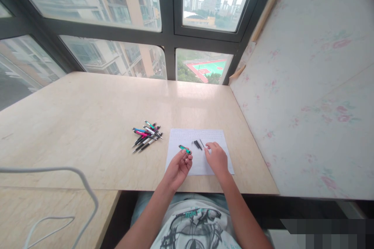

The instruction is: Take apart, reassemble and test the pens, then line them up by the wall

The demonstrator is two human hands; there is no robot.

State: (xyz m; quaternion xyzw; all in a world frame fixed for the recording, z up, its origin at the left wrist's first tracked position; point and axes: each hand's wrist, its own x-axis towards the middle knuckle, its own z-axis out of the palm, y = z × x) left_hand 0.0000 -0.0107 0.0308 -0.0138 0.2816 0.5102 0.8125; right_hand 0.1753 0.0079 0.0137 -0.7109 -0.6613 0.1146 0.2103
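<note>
My left hand [180, 168] is closed in a pinch on a small teal pen part [184, 149], held just above a white sheet of paper [213, 135]. My right hand [215, 156] rests on the paper with fingers curled, fingertips close to a few dark pen parts [198, 144] lying on the sheet; whether it holds anything is unclear. A pile of several coloured pens [147, 135] lies on the table to the left of the paper.
The beige table [87, 124] runs to large windows [163, 42] at the back. A pale flowered wall [309, 93] stands close on the right. A white cable [73, 198] loops at the lower left. The table's front edge is just before my body.
</note>
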